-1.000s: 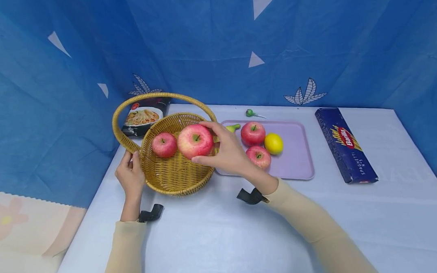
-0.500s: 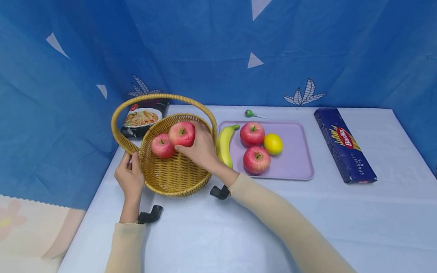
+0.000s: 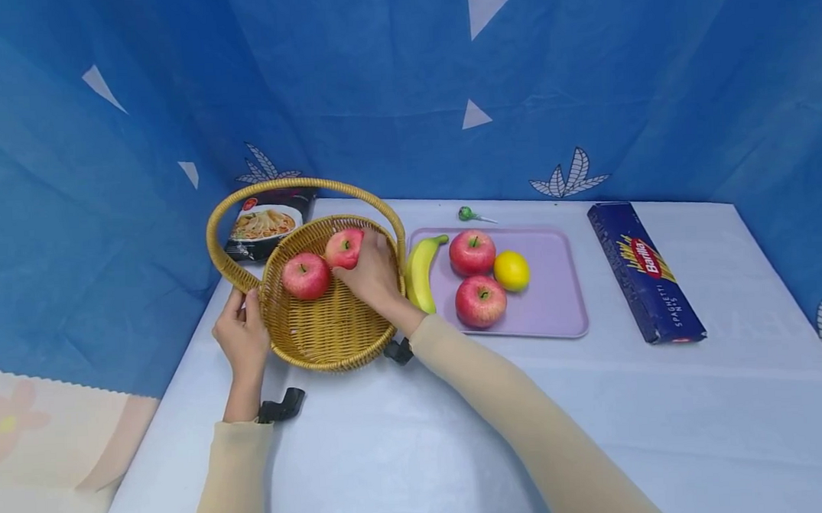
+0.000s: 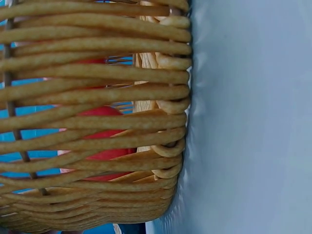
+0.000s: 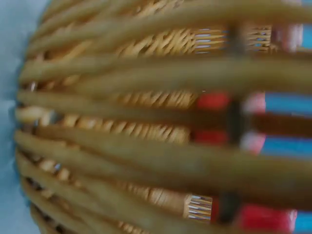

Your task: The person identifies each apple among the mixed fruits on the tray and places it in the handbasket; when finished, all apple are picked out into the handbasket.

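A round wicker basket [image 3: 328, 344] with a tall arched handle stands at the left of the table. My left hand [image 3: 244, 336] pinches its rim at the left, by the foot of the handle. Reaching inside from the right, my right hand [image 3: 373, 273] grips a red apple [image 3: 343, 249] at the back of the basket. Another apple [image 3: 306, 276] lies to the left of that one. In both wrist views the woven basket wall [image 4: 92, 122] fills much of the picture, with red apple skin [image 5: 214, 117] showing through the gaps.
Right of the basket, a lilac tray [image 3: 550, 296] bears a banana [image 3: 422, 275], two apples [image 3: 480, 302] and a lemon [image 3: 511, 271]. A green lollipop [image 3: 467, 214] lies behind it. Farther right is a blue spaghetti box [image 3: 649, 273]; a black noodle packet [image 3: 265, 224] sits behind the basket.
My right hand has carried the apple left and down into the basket, then slightly right, beside the other apple. The banana has come into full view. My left hand stays at the rim.
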